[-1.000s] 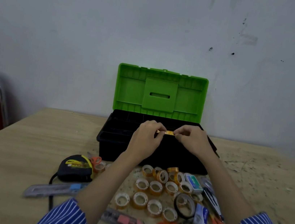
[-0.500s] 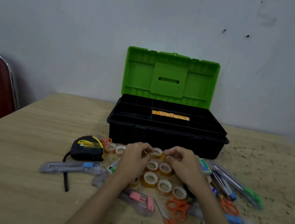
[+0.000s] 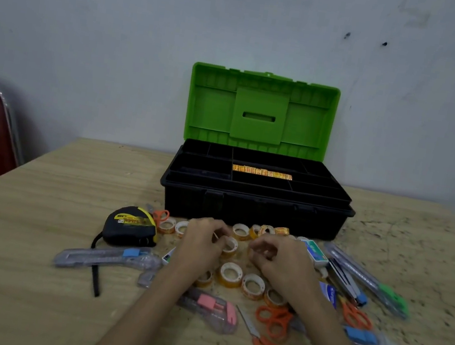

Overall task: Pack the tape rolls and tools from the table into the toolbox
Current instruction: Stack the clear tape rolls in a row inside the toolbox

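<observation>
My left hand (image 3: 201,244) pinches a round, glossy tape roll (image 3: 230,246) on the grainy wooden tabletop (image 3: 40,204); my right hand (image 3: 278,260) curls, its grasp unclear.

Left hand (image 3: 204,245): just in front of the toolbox (image 3: 254,209), left of its middle; back of hand up, fingers curled, tips pinching a tape roll (image 3: 230,246).
Right hand (image 3: 278,260): just in front of the toolbox, right of its middle; fingers curled downward; grip cannot be told.
Forearms: bare, both reaching toward the toolbox, converging, hands close but apart.
</observation>
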